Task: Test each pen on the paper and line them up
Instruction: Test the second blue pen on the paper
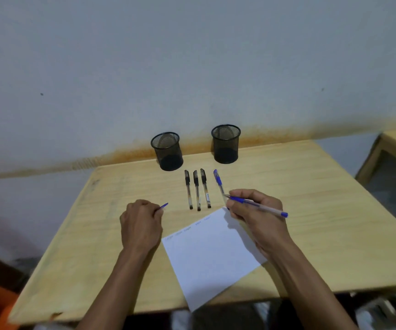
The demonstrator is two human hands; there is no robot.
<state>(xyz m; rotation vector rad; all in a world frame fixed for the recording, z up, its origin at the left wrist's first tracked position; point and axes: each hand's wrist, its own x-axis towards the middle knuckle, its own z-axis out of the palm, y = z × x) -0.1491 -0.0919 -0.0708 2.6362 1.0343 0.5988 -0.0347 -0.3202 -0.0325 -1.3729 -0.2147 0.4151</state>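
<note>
Nearest the camera: white paper sheet [210,254], rotated, one corner overhanging the near edge of the wooden table [323,210]. Faint scribble marks along the sheet's far-left edge.

Left hand [141,226]: clenched over the table just left of the sheet, gripping a blue pen cap [164,206] that protrudes from the fingers.

Right hand [255,214]: grasping an uncapped blue pen [258,206] above the sheet's far corner, tip toward the row of pens, blue end plug toward the right edge.

Beyond the sheet, toward the far edge: three black pens [197,189], capped, side by side, roughly parallel, caps away from the camera. Just right of these, slightly apart: one capped blue pen [218,183], near end hidden behind the right hand.

At the far edge, against the wall: two black mesh pen cups [168,151], upright, well apart from each other. Contents of the cups: cannot tell.
</note>
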